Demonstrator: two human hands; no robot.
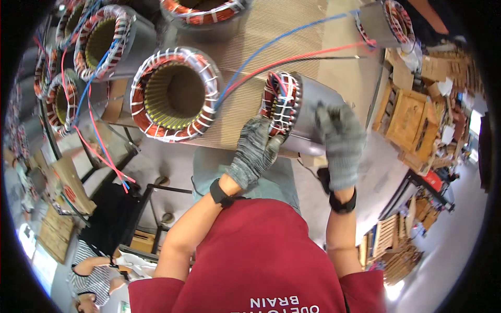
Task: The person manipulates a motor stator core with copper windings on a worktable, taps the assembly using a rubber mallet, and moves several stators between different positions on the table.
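Both gloved hands are on one motor stator (297,112), a grey metal cylinder lying on its side at the near edge of the ribbed workbench (292,31), its open end turned to the person's left. The left hand (254,150) has its fingers closed over the lower rim of that end, pressed against the copper windings tied with white lacing; red and blue lead wires (292,55) run from them across the bench. The right hand (340,146) is clamped on the grey shell, fingers curled over its top. Just to the left lies a larger stator (175,94), its hollow bore showing bare yellowish slotted steel inside a ring of copper coil. More stators (99,41) of the same kind lie farther left, bores likewise hollow. Wooden crates (409,117) sit at the right
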